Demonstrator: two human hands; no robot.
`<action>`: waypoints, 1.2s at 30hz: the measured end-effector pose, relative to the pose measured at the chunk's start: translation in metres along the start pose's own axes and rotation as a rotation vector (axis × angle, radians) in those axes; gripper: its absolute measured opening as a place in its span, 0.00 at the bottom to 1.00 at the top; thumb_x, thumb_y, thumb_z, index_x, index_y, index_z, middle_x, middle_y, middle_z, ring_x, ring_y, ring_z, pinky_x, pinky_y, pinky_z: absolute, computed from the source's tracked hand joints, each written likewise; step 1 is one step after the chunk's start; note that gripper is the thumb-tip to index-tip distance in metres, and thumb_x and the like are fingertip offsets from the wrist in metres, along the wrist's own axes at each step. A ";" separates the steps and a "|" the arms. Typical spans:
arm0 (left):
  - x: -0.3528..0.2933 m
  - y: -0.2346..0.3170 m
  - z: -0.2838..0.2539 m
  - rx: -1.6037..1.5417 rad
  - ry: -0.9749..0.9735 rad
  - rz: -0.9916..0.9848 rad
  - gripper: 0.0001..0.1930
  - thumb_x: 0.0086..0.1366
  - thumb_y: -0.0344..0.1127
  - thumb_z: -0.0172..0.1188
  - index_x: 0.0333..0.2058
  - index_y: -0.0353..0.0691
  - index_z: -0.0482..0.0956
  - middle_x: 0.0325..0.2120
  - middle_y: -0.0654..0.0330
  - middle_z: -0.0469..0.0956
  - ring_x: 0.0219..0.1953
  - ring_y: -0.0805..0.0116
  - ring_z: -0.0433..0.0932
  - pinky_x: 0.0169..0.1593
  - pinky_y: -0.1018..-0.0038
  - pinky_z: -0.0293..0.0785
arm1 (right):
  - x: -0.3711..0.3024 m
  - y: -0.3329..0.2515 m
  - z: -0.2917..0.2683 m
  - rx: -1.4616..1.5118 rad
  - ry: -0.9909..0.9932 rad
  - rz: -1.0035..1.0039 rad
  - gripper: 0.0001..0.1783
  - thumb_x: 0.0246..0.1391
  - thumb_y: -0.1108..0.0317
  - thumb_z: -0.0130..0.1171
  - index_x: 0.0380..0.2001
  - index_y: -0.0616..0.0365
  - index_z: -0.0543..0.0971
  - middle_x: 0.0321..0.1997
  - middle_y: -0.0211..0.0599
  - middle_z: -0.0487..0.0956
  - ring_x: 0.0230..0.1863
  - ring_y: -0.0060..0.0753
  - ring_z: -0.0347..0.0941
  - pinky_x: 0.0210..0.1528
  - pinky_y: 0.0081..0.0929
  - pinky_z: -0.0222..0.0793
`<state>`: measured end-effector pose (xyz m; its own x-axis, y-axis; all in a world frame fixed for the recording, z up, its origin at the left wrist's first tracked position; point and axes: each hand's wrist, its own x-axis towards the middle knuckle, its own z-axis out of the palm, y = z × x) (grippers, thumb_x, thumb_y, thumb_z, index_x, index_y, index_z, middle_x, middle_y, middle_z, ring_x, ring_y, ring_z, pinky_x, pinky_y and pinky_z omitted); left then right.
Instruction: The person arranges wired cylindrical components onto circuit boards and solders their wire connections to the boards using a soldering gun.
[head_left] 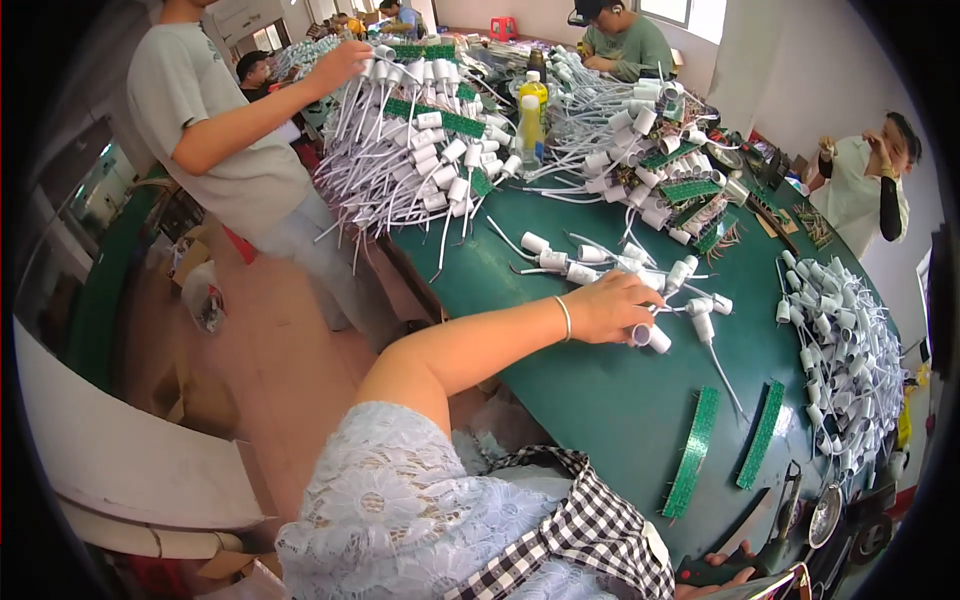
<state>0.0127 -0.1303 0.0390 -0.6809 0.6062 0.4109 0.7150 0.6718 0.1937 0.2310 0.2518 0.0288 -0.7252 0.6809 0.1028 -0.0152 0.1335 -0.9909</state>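
My left hand (610,307) reaches across the green table, its fingers curled down over a white cylindrical part (640,335) whose open end faces me. Beside it lies a second white cylinder (659,341), and several more with white wires (589,253) are scattered around the hand. At the lower right edge my right hand (738,576) shows only in part, fingers bent around something dark that I cannot make out. A flat grey blade-like strip (752,517) lies close to it. Two narrow green circuit board strips (692,450) (762,435) rest between the hands.
Large heaps of wired white cylinders stand at the far left (425,160), far middle (640,150) and right (845,350). Yellow bottles (531,115) stand between the far heaps. A small round strainer (825,515) lies lower right. A co-worker's hand (345,62) touches the left heap.
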 end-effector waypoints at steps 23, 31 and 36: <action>0.011 0.068 0.036 0.046 -0.208 -0.208 0.11 0.61 0.44 0.50 0.30 0.45 0.75 0.26 0.53 0.75 0.29 0.52 0.78 0.32 0.59 0.73 | 0.018 0.029 0.001 -0.113 -0.134 -0.125 0.27 0.57 0.47 0.47 0.48 0.60 0.71 0.46 0.41 0.73 0.42 0.41 0.72 0.40 0.35 0.71; 0.052 0.061 0.022 -0.407 -0.130 -0.217 0.11 0.62 0.39 0.56 0.40 0.41 0.69 0.33 0.54 0.76 0.34 0.52 0.77 0.35 0.60 0.72 | 0.028 -0.036 0.066 0.670 -0.086 0.307 0.34 0.59 0.39 0.42 0.56 0.56 0.62 0.46 0.41 0.74 0.25 0.27 0.70 0.29 0.28 0.72; 0.043 0.099 0.018 -0.771 -0.290 -0.251 0.08 0.62 0.36 0.56 0.37 0.42 0.73 0.32 0.56 0.75 0.31 0.56 0.77 0.33 0.67 0.71 | 0.032 -0.026 0.085 0.624 -0.503 0.483 0.32 0.57 0.42 0.49 0.50 0.59 0.65 0.29 0.41 0.74 0.23 0.36 0.73 0.34 0.42 0.75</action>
<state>0.0518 -0.0303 0.0602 -0.7720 0.6335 0.0515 0.3742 0.3875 0.8425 0.1501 0.2086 0.0505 -0.9596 0.1508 -0.2374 0.1045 -0.5925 -0.7988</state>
